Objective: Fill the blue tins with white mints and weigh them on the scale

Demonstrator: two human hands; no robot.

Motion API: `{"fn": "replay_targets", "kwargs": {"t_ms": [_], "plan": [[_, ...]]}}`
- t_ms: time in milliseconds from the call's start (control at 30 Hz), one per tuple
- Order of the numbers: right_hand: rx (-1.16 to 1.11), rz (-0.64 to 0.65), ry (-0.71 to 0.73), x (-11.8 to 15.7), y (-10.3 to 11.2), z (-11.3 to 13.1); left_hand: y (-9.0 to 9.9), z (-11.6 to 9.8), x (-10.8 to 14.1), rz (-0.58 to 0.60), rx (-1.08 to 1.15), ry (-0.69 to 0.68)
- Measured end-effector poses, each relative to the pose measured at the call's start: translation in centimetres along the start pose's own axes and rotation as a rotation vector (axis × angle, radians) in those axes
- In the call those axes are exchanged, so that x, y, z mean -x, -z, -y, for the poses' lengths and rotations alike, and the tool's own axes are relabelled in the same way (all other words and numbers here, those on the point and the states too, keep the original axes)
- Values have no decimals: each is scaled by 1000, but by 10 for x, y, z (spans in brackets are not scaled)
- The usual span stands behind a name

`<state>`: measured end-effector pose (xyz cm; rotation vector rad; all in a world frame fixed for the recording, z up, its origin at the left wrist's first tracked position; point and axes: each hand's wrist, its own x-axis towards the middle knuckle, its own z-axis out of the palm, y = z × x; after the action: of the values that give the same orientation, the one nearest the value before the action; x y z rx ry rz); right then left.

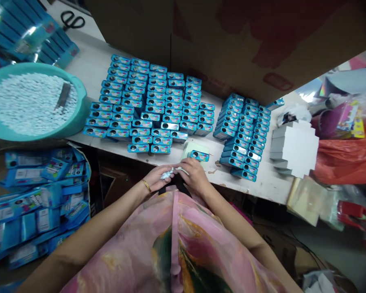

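Small white pieces (167, 174) lie in my left hand (158, 178), whose fingers curl round them near the table's front edge. Close beside it on the right is my right hand (194, 174), its fingers bent; whether it pinches a piece is too small to tell. Just beyond my right hand a single blue box (199, 155) rests on a pale green sheet (189, 149). Rows of upright blue boxes (155, 103) stand behind my hands, with a second group (242, 136) to the right. A turquoise basin (76, 122) at the left holds many white pieces and a dark flat tool.
Scissors (72, 20) lie at the back left, near wrapped blue packs (27, 32). A carton (90, 183) of blue packages is below left. A large cardboard box (219, 44) borders the table (274, 185) behind. White cartons (294, 148) and red plastic (347, 156) are right.
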<state>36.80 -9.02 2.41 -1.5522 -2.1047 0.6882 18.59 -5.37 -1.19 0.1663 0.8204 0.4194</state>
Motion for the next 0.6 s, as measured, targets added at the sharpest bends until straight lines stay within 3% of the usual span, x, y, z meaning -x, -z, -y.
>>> {"fn": "replay_targets", "kwargs": {"t_ms": [133, 233, 433, 600], "plan": [[-11, 115, -47, -5, -10, 7, -18, 6, -8, -13, -133, -17], [-54, 102, -102, -3, -4, -1, -29, 7, -14, 15, -219, -27], [-140, -163, -160, -5, 21, -23, -45, -9, -27, 65, -23, 17], [-45, -328, -271, 7, 37, -52, -22, -17, -23, 1, 110, 51]]}}
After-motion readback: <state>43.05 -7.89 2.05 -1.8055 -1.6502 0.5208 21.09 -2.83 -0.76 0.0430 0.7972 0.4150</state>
